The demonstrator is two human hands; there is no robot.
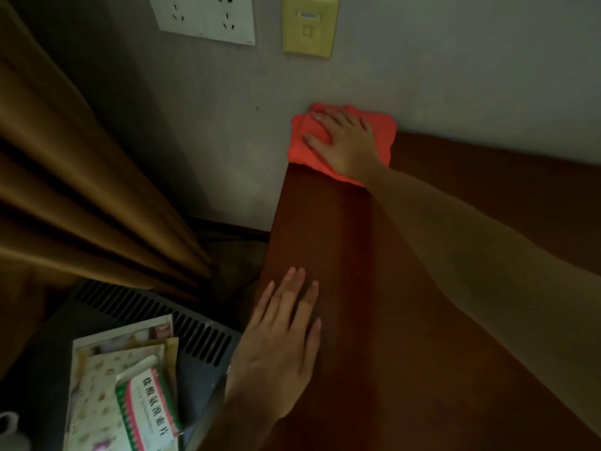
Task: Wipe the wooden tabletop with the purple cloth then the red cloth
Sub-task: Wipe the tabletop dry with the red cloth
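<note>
Right hand (344, 143) lies flat on the red cloth (383, 131), fingers straight and spread, pressing it onto the far left corner of the wooden tabletop (390, 288) — right against the wall (455, 60). Left hand (279, 346) rests palm down on the near left edge of the top, fingers extended, gripping nothing. Beside the table, lower down, a shallow box (78, 346) holds paper packets and a green-and-white medicine carton (148, 408) — stacked loosely. Brown curtain (65, 190) hangs at left.

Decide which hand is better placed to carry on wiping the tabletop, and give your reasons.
Right. The right hand already presses flat on the red cloth at the wooden tabletop's far corner; the left hand rests bare near the edge.
</note>
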